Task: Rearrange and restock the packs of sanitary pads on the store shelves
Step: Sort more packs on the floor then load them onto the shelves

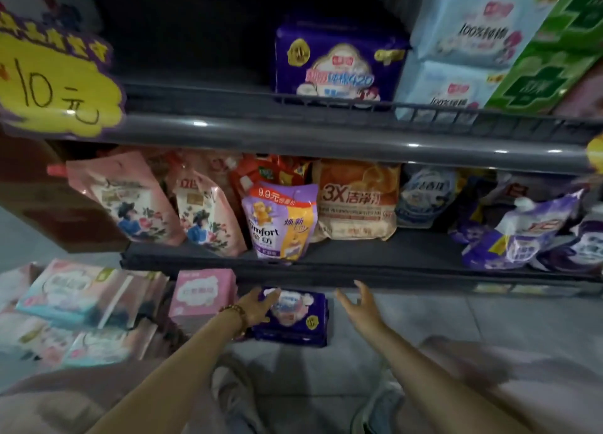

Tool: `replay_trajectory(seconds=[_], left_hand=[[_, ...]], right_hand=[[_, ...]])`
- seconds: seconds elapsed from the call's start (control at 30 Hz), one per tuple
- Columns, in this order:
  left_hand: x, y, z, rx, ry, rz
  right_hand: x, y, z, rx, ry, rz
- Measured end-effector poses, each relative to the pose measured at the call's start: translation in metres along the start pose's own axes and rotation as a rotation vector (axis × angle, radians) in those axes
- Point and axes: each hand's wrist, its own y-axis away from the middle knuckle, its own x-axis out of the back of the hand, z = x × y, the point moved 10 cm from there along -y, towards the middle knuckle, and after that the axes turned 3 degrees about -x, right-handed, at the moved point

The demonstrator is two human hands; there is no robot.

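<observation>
Left hand (256, 306) touches purple pack (301, 317) — right hand (362, 306) spread

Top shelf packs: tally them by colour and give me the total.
Purple pack: 1
Light blue packs: 2
Green packs: 2
Pink pack: 1, mostly cut off at the frame edge
Total: 6
</observation>
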Motion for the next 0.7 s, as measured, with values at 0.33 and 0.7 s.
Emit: replay_trajectory(seconds=[0.33,0.7], left_hand=[[-0.022,-0.039,-0.071,0.254,0.193,0.131],[-0.086,-0.006,-0.081,0.468,0.114,-0.305]], right_hand=[[-0.089,-0.021,0.094,-0.404,-0.205,-0.312],[-0.07,-0.047,0.135,-0.483,-0.651,-0.113]])
